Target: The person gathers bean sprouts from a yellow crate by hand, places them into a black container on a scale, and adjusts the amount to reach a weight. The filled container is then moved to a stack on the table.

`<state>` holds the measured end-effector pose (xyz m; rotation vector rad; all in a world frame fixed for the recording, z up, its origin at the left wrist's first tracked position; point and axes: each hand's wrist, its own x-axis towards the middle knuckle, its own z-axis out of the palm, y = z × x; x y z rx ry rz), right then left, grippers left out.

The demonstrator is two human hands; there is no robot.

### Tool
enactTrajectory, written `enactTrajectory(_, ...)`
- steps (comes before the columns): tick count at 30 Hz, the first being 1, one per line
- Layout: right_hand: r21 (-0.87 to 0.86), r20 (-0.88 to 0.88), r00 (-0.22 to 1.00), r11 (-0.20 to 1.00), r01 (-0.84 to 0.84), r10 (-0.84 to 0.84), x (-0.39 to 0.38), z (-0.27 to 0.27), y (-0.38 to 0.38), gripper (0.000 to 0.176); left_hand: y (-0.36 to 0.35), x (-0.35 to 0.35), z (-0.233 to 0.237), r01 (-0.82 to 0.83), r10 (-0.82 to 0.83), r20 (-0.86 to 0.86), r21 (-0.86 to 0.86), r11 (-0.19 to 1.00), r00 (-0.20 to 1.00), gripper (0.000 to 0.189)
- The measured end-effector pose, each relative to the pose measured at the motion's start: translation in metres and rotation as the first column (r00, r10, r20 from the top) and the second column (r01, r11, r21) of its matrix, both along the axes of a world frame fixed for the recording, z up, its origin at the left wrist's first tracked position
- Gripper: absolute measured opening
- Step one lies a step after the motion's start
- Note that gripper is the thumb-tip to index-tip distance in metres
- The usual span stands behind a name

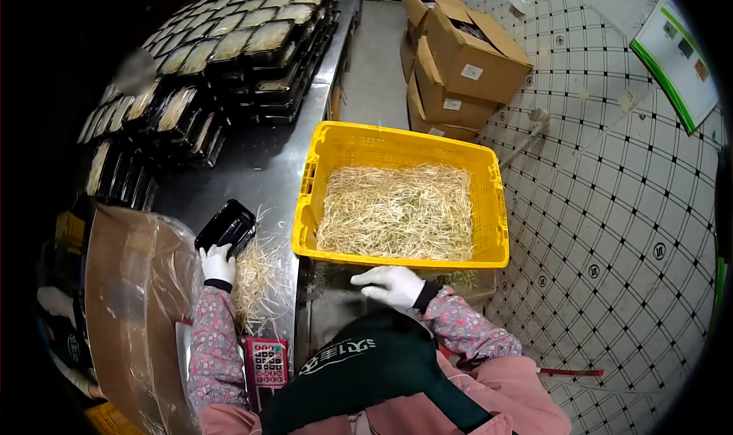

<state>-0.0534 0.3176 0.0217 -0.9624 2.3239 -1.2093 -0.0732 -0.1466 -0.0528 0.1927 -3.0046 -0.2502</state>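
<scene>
My left hand [218, 265], in a white glove, grips the near edge of a black plastic tray [226, 227], which looks tilted on the metal table. Right beside it lies a loose heap of pale, thin sprouts [256, 286]. My right hand [393, 285], also gloved, hovers just before the near rim of a yellow crate [405, 262]; its fingers point left, stretched out, and nothing shows in them. More sprouts [397, 214] cover the bottom of the crate. A red scale with a keypad [267, 362] sits below the heap.
Stacked black trays filled with sprouts [259, 38] crowd the back of the metal table [286, 156]. A plastic-lined cardboard box [137, 282] stands at left, with another person's gloved hand [55, 301] beyond it. Cardboard boxes [466, 61] are piled behind the crate, near a tiled wall [588, 206].
</scene>
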Motion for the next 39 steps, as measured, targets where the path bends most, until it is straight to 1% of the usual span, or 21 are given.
enactTrajectory(1,-0.04,0.036,0.994,0.994,0.107,-0.105,-0.011,-0.003,0.03,0.033,0.015,-0.003,0.018,0.015,-0.017,-0.069,-0.038,0.999,0.997,0.045)
enactTrajectory(3,0.069,-0.072,0.932,0.931,0.359,-0.354,-0.043,-0.006,0.095,0.032,0.052,-0.02,0.05,0.058,-0.059,-0.218,-0.01,0.998,0.974,0.051)
enactTrajectory(5,0.053,0.033,0.778,0.778,0.626,-0.628,-0.085,-0.017,0.152,0.036,0.102,-0.039,0.074,0.144,-0.042,-0.267,0.376,0.915,0.963,0.056)
enactTrajectory(6,0.049,0.012,0.739,0.739,0.672,-0.673,-0.111,-0.044,0.184,0.042,0.128,-0.051,0.075,0.201,-0.111,-0.233,0.411,0.889,0.966,0.058)
enactTrajectory(7,0.229,-0.092,0.742,0.711,0.665,-0.664,-0.136,-0.05,0.207,0.052,0.156,-0.062,0.075,0.256,-0.182,-0.2,0.451,0.855,0.963,0.06)
enactTrajectory(11,0.583,-0.126,0.824,0.631,0.512,-0.553,-0.221,-0.085,0.237,0.076,0.258,-0.112,0.062,0.317,-0.501,0.161,0.604,0.732,0.85,0.066)
enactTrajectory(13,0.669,-0.077,0.863,0.616,0.416,-0.499,-0.254,-0.101,0.235,0.083,0.286,-0.137,0.028,0.324,-0.563,0.314,0.568,0.757,0.765,0.074)
enactTrajectory(15,0.73,-0.062,0.876,0.577,0.367,-0.478,-0.272,-0.112,0.224,0.094,0.308,-0.153,-0.003,0.439,-0.603,0.323,0.455,0.775,0.73,0.085)
enactTrajectory(19,0.769,-0.077,0.871,0.528,0.362,-0.486,-0.249,-0.113,0.176,0.09,0.348,-0.159,-0.045,0.424,-0.474,0.634,0.244,0.872,0.611,0.095)
enactTrajectory(20,0.755,-0.078,0.907,0.569,0.325,-0.414,-0.233,-0.121,0.167,0.086,0.341,-0.152,-0.074,0.452,-0.515,0.678,0.291,0.843,0.524,0.095)
enactTrajectory(21,0.765,-0.117,0.94,0.574,0.292,-0.322,-0.213,-0.119,0.158,0.084,0.347,-0.15,-0.056,0.507,-0.47,0.762,0.218,0.834,0.445,0.09)
enactTrajectory(22,0.772,-0.147,0.971,0.592,0.231,-0.186,-0.188,-0.116,0.155,0.083,0.339,-0.149,-0.061,0.507,-0.482,0.762,0.237,0.829,0.433,0.084)
enactTrajectory(26,0.699,0.035,0.983,0.699,-0.154,0.181,-0.124,-0.104,0.159,0.065,0.262,-0.146,-0.071,0.469,-0.461,0.764,0.236,0.851,0.452,0.05)
enactTrajectory(27,0.63,0.211,0.949,0.71,-0.314,0.232,-0.132,-0.083,0.161,0.061,0.25,-0.148,-0.064,0.503,-0.486,0.73,0.225,0.835,0.48,0.042)
enactTrajectory(29,0.377,0.296,0.91,0.84,-0.39,0.29,-0.14,-0.099,0.181,0.054,0.237,-0.165,-0.067,0.392,-0.544,0.716,0.392,0.832,0.438,0.034)
enactTrajectory(31,0.131,0.51,0.852,0.968,-0.215,0.12,-0.182,-0.093,0.204,0.048,0.28,-0.211,-0.023,0.313,-0.49,0.763,0.385,0.868,0.421,0.034)
enactTrajectory(32,0.236,0.418,0.907,0.97,-0.057,-0.048,-0.207,-0.082,0.214,0.044,0.307,-0.233,-0.008,0.289,-0.494,0.738,0.402,0.869,0.459,0.038)
enactTrajectory(33,0.205,0.381,0.89,0.961,0.183,-0.251,-0.229,-0.091,0.225,0.043,0.333,-0.252,-0.002,0.266,-0.496,0.713,0.419,0.868,0.496,0.042)
enactTrajectory(35,0.184,0.027,0.801,0.791,0.584,-0.598,-0.271,-0.116,0.246,0.038,0.376,-0.283,-0.022,0.427,-0.641,0.478,0.487,0.762,0.6,0.056)
enactTrajectory(37,0.463,-0.242,0.756,0.612,0.641,-0.608,-0.302,-0.142,0.259,0.044,0.418,-0.302,-0.066,0.595,-0.719,0.236,0.428,0.681,0.654,0.07)
enactTrajectory(39,0.547,-0.252,0.749,0.549,0.632,-0.612,-0.305,-0.159,0.25,0.053,0.456,-0.302,-0.101,0.531,-0.605,0.271,0.301,0.792,0.749,0.074)
